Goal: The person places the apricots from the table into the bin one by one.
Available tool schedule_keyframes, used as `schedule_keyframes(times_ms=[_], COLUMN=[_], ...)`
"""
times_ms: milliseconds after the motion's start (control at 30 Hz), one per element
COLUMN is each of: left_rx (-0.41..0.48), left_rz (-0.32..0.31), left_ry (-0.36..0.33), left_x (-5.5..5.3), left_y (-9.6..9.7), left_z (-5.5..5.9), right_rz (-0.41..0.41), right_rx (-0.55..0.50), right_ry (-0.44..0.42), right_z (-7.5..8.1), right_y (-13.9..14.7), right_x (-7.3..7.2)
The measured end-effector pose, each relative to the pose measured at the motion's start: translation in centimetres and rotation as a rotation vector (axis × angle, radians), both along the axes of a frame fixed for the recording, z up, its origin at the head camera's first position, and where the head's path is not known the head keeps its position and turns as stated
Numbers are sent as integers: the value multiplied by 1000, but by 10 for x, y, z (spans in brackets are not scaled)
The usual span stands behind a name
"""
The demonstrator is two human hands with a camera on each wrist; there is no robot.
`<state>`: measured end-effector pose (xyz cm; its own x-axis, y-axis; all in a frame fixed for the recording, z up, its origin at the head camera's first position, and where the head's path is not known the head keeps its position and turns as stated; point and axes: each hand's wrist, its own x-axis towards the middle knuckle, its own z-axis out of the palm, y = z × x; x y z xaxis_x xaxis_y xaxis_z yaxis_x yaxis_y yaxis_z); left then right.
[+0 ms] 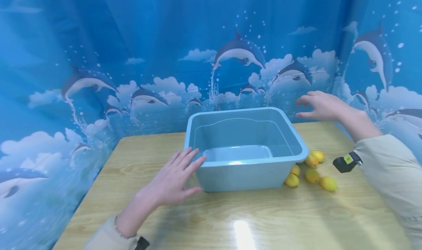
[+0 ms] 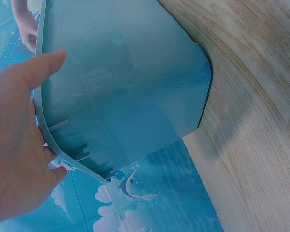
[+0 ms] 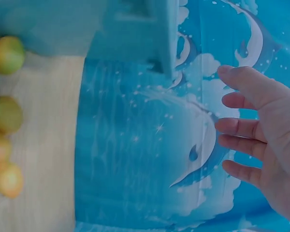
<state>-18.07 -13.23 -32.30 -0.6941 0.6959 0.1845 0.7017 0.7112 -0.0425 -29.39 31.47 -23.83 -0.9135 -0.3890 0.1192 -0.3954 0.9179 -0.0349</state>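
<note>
Bench front: nearest me, the pale wood bench (image 1: pixel 290 220) catches a bright streak of light.
Left sleeve: I see the cream left sleeve (image 1: pixel 110 237) at the bottom edge, a small black device (image 1: pixel 142 244) beside its cuff.
Left hand: the left hand (image 1: pixel 171 178) is at the tub's near left corner, released, its fingers straight and thumb spread away. From the left wrist view I see the thumb in front of the wall and the other fingers partly behind the rim; I cannot tell whether they touch.
Fruits: a loose group of small yellow fruits (image 1: pixel 312 175) lies on the bench just beside the tub's right side, some close against it.
Tub: the blue-grey tub (image 1: pixel 244 178) stands upright on the bench between the hands, mouth up, its shiny inner floor in view.
Right sleeve: also cream, the right sleeve (image 1: pixel 390 165) has a black device at its cuff.
Right hand: I have the right hand (image 1: pixel 324 105) raised past the tub's right side, apart from it, released, fingers loosely bent.
Curtain: farthest, a blue curtain (image 1: pixel 148 41) printed with dolphins and clouds.
</note>
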Motion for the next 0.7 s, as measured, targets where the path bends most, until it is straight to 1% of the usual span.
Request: schedule_keyframes(times_ms=[167, 400, 533, 700], left_rx=[10, 6, 13, 15], left_rz=[-6, -4, -7, -7], left_ry=[3, 9, 0, 7], left_x=[0, 0, 0, 1], left_y=[0, -1, -1, -1], left_z=[-1, -2, -1, -1], right_rz=[-10, 27, 27, 22], right_rx=[8, 20, 30, -1], right_ry=[33, 109, 133, 156], right_z=[-16, -43, -59, -77], right_y=[15, 31, 40, 50], right_x=[10, 22, 28, 35])
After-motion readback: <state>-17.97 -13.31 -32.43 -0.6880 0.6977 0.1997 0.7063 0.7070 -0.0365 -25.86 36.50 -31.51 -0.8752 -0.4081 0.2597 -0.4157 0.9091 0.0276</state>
